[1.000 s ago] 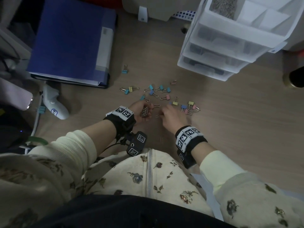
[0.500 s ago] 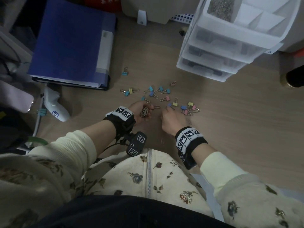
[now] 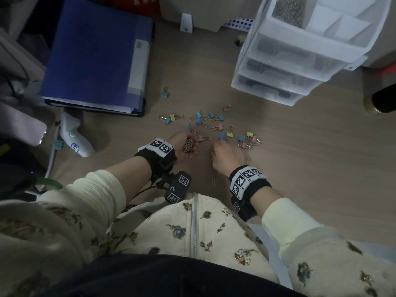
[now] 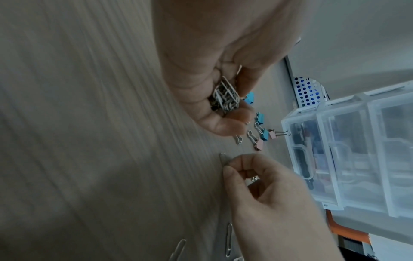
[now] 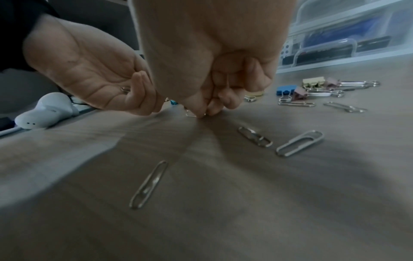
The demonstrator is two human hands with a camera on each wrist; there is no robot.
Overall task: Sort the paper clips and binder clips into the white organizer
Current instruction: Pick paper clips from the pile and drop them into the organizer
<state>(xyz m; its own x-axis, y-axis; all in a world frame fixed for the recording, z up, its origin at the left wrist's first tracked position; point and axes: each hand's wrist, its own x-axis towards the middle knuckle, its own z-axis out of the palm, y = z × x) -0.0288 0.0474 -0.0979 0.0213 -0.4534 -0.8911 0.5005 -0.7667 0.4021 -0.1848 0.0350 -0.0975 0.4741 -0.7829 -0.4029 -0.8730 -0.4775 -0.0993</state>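
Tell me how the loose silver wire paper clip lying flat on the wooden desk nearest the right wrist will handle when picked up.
The silver wire paper clip lies flat against the wooden desk, so it probably needs a fingertip pinch or an edge pried up. Being thin wire, it is likely very light and may slide when pushed. Flat, it should not roll.

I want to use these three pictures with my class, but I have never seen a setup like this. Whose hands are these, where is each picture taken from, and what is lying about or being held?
No machine here: a person wears one camera on the head and one on each wrist. The head view looks down at a wooden desk. The left hand holds a bunch of paper clips. The right hand pinches a single paper clip off the desk. Coloured binder clips lie scattered. The white organizer stands behind.
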